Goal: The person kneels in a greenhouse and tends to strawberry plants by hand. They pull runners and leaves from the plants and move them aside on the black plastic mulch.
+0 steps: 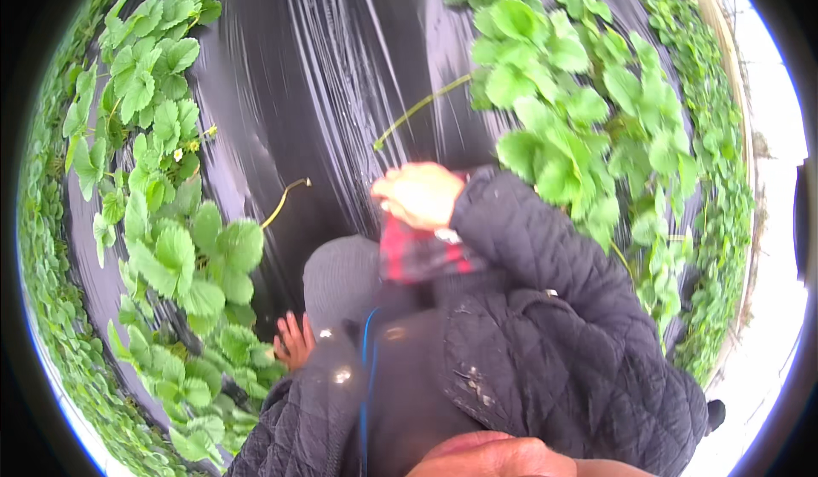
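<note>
My right hand [418, 194] is over the dark plastic film [339, 93] between two rows of strawberry plants. It is overexposed and its fingers look curled, so whether anything is in them cannot be made out. Red-and-black plaid cloth [406, 253] shows just below it. Low on the left, my left hand [294, 341] is beside my grey-clad knee [342, 279], near the left row's strawberry leaves [172, 259]. Its fingers are apart and nothing shows in them; the coat sleeve hides part of it. Leafy strawberry plants [543, 138] stand right of my right hand.
A long green runner [418, 109] reaches from the right row across the film. A shorter yellowish runner [281, 205] sticks out from the left row. A white strawberry flower [178, 155] is among the left leaves. More green rows [722, 157] curve along the far right.
</note>
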`<state>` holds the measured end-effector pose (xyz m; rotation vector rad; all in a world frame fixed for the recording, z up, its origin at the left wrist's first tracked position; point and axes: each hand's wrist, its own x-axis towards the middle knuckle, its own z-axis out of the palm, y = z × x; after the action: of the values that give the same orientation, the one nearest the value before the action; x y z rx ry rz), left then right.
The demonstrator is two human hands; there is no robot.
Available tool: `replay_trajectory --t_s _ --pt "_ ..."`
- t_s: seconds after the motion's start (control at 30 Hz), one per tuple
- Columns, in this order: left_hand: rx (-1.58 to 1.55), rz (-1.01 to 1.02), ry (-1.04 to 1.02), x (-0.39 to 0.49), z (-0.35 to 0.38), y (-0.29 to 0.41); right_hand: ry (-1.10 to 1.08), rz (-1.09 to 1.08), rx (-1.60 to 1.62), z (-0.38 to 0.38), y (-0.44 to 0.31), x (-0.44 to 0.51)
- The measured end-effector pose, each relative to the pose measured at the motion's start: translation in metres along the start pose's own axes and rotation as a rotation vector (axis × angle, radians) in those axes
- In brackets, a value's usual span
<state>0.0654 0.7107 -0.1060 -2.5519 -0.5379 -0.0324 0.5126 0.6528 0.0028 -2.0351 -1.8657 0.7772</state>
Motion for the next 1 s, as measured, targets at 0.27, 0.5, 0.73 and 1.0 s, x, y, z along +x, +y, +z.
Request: replay_trajectory --t_s 0.27,0.5,0.73,1.0 --pt "0.163 -0.044 0.215 -0.010 0.036 0.000 0.488 -0.140 0.071 0.002 -0.082 -0.031" --pt "-1.212 -0.274 0.243 0.017 0.032 -0.022 0.610 -0.390 0.235 0.017 -0.155 -0.079" --pt "-1.456 -0.236 0.343 0.168 -0.121 -0.034 0.949 -0.013 0.149 0.054 -0.124 -0.206" --pt "-1.595 0.560 0.267 0.315 -0.258 0.064 0.846 0.814 0.269 0.109 -0.158 -0.396"
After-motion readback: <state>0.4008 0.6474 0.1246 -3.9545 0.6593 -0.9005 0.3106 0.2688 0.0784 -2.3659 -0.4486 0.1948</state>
